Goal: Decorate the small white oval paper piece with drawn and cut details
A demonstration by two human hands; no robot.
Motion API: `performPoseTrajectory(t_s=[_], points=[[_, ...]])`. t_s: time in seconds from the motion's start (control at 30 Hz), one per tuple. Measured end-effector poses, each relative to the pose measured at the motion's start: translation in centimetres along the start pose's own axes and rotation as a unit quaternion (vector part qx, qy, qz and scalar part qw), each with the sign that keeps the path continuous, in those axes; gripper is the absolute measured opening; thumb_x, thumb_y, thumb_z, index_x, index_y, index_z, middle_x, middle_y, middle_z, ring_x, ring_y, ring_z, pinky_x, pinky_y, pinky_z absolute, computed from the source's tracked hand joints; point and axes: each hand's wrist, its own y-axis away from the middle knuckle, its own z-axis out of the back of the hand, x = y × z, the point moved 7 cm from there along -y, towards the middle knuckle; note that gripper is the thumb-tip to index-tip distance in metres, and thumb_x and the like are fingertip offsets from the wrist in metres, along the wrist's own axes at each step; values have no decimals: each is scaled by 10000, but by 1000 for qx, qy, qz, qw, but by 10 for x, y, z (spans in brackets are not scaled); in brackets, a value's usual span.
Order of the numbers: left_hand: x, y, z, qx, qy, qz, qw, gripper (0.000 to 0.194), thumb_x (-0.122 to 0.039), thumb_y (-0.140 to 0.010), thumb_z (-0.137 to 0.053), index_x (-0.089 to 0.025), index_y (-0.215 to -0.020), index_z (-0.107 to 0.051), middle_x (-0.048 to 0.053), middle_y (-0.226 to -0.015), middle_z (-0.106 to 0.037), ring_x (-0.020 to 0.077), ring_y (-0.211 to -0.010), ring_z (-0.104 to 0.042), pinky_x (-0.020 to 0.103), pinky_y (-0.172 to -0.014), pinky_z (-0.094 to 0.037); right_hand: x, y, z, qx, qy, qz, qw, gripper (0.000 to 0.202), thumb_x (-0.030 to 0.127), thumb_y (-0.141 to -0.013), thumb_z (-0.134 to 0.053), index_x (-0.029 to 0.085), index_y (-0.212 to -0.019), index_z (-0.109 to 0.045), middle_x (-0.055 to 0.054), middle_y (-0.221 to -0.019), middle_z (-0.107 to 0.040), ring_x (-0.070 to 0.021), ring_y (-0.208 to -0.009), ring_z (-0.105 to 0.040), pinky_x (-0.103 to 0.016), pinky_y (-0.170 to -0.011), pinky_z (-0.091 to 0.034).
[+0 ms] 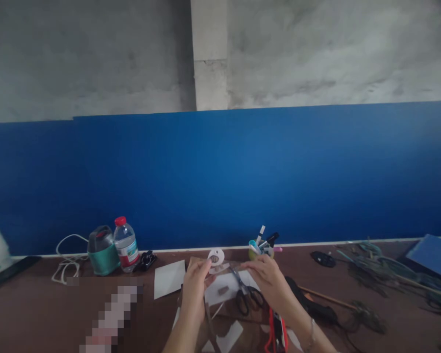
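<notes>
My left hand (195, 287) is closed on a small white paper cutout (216, 256) with dark markings, held upright between thumb and fingers. Across from it, my right hand (266, 277) has its fingertips pressed together, pointing left; whatever they grip is too thin to make out. Black-handled scissors (243, 290) lie between the hands, blades pointing away from me, partly over a white paper sheet (213, 294). A small greyish-brown piece (223, 290) rests on that sheet. White paper scraps (232, 337) are scattered nearer to me.
A red-capped bottle (127, 247), a teal and grey container (103, 252) and a white cable (68, 264) stand or lie left. Behind is a pen cup (255, 251). Right are a black glue gun (312, 306), a red-handled tool (277, 331), wiry green stems (371, 316) and a blue folder (433, 257).
</notes>
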Motion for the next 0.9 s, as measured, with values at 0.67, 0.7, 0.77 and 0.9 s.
performPoseTrajectory(t_s=[0.67,0.7,0.77,0.9], points=[[21,-2,-5,29,-23,55,998,294,-342,-560,-795,-131,-668,-621,64,-701,-690,142,-632,-639,237,-615,-520,4,9,-31,79,-178,-98,976,264,260,-696,-530,164,-890,-682,8,-630,-609,-107,-503,-539,-214,-487,-439],[21,-2,-5,30,-17,54,998,291,-340,-561,-794,-133,-668,-621,63,-711,-691,145,-648,-642,232,-614,-517,4,9,-34,82,-200,-109,970,290,264,-683,-547,162,-923,-674,0,-652,-625,-121,-534,-569,-225,-512,-461],[22,-2,-7,39,-6,53,998,280,-332,-568,-790,-134,-675,-623,63,-717,-690,150,-666,-644,229,-613,-512,2,11,-40,90,-234,-144,957,307,291,-655,-590,153,-920,-663,-13,-655,-646,-151,-583,-613,-247,-547,-489],[17,2,-10,44,6,56,997,261,-311,-559,-793,-136,-651,-622,52,-704,-683,140,-641,-631,240,-631,-516,0,10,-37,70,-194,-148,967,207,320,-628,-628,147,-721,-693,-18,-603,-635,-143,-541,-584,-236,-506,-459]])
